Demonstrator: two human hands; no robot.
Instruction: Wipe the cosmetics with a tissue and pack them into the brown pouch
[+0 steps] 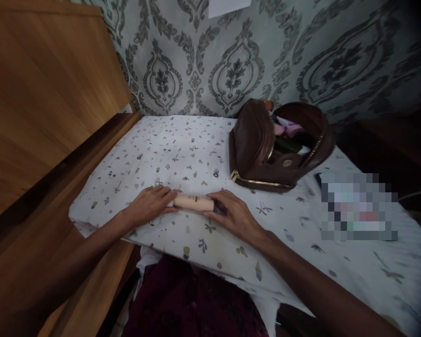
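A slim beige foundation bottle (pixel 193 202) with small print on its side lies crosswise between my hands, low over the patterned tablecloth. My left hand (pixel 152 204) grips its left end between thumb and fingers. At the other end, my right hand (pixel 235 213) is closed around the dark cap (pixel 220 207), partly covering it. To the right and behind stands a brown leather makeup bag (pixel 254 135), unzipped, with pink, purple and green items (pixel 287 128) inside that I cannot make out fully.
The white printed cloth (pixel 175 154) covers the table. A blurred-out flat object (pixel 359 208) lies at the right, near a cable. Wooden furniture (pixel 49 84) borders the left side, and a patterned wall (pixel 196 56) rises behind the table.
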